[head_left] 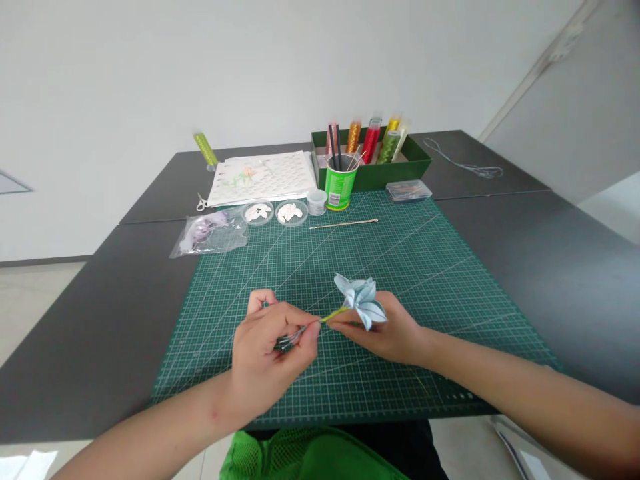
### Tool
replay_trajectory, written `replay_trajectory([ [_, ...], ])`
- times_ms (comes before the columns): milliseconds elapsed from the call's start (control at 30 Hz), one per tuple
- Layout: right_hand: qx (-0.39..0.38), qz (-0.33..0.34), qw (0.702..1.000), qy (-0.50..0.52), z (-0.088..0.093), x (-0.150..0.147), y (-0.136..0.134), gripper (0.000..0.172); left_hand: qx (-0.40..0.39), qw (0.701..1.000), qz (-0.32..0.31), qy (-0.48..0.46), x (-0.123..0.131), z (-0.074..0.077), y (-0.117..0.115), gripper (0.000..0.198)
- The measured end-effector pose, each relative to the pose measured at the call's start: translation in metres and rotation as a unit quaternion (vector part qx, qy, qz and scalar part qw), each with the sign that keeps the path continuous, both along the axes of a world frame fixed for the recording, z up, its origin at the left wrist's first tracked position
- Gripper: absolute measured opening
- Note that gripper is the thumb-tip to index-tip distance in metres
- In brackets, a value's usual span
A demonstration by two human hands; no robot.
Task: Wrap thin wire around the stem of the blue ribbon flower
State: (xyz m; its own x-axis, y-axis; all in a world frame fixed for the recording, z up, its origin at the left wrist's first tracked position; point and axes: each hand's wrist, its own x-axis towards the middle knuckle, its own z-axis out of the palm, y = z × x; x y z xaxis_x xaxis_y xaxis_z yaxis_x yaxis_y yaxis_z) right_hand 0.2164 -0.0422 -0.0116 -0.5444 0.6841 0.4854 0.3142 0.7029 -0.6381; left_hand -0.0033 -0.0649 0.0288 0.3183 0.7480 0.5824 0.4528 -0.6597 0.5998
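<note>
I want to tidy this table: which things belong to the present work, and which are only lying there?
Likely involved:
pale blue flower, stem gripped by left hand, right hand beside
cutting mat underneath
yellow-green thread spool, matching the stem

Apparently lying about:
grey cord
scissors
plastic bag

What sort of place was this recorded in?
Probably a craft workspace: a green cutting mat covers part of a dark table, thread spools stand in a green box, and a pale blue flower is being handled.
</note>
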Motion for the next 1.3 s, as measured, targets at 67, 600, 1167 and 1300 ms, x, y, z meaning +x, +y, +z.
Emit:
replay_trajectory([
  [67, 0.077, 0.005, 0.997, -0.018, 0.001, -0.001, -0.003, 0.024, -0.009, 1.0, 0.018, 0.0, 0.0, -0.001, 0.001, 0.016],
  [600, 0.356, 0.013, 0.932, -0.072, 0.033, 0.004, -0.02, 0.016, -0.05, 0.993, 0.071, 0.083, 0.004, -0.014, 0.016, 0.02],
  [1167, 0.261, -0.094, 0.959, -0.05, 0.045, 0.02, -0.002, 0.005, 0.028, 0.978, -0.09, 0.187, 0.01, -0.017, 0.001, 0.015],
  [1300, 0.15, -0.084, 0.985, -0.019, 0.043, 0.019, 0.008, 0.014, 0.024, 0.978, -0.118, 0.172, 0.008, -0.018, -0.001, 0.016],
])
